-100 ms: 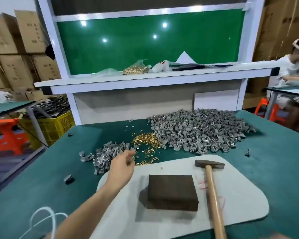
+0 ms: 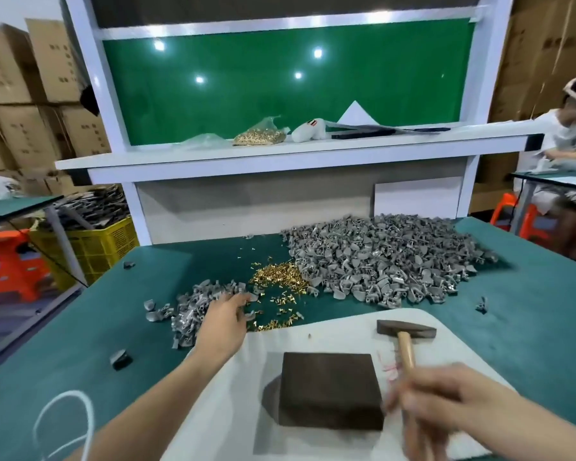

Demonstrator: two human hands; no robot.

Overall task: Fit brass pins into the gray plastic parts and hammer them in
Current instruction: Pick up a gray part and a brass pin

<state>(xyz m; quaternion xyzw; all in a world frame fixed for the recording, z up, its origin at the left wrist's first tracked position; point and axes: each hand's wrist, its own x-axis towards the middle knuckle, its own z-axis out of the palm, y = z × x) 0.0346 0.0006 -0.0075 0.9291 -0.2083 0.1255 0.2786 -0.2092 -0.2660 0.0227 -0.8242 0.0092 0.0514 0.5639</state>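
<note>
A big heap of gray plastic parts (image 2: 379, 261) lies at the back of the green table (image 2: 532, 327), with loose brass pins (image 2: 280, 277) scattered at its left. A smaller pile of gray parts (image 2: 193, 307) lies further left. My left hand (image 2: 223, 319) hovers over that pile's right edge with its fingers spread, the tips by a gray part, holding nothing. The hammer (image 2: 406, 329) lies on the white mat (image 2: 462, 347) right of a dark block (image 2: 329, 390). My right hand (image 2: 456, 404), blurred, lies across the wooden handle; its grip is unclear.
A shelf (image 2: 280, 154) above the table carries a bag of brass pins (image 2: 260, 136) and a white bundle. Stray gray parts (image 2: 120, 359) lie on the table's left side. A white cord (image 2: 63, 424) loops at the near left. Another person (image 2: 572, 128) sits at the far right.
My right hand has come into view from the bottom right and now covers the hammer handle. My left hand's fingers have spread over the small pile.
</note>
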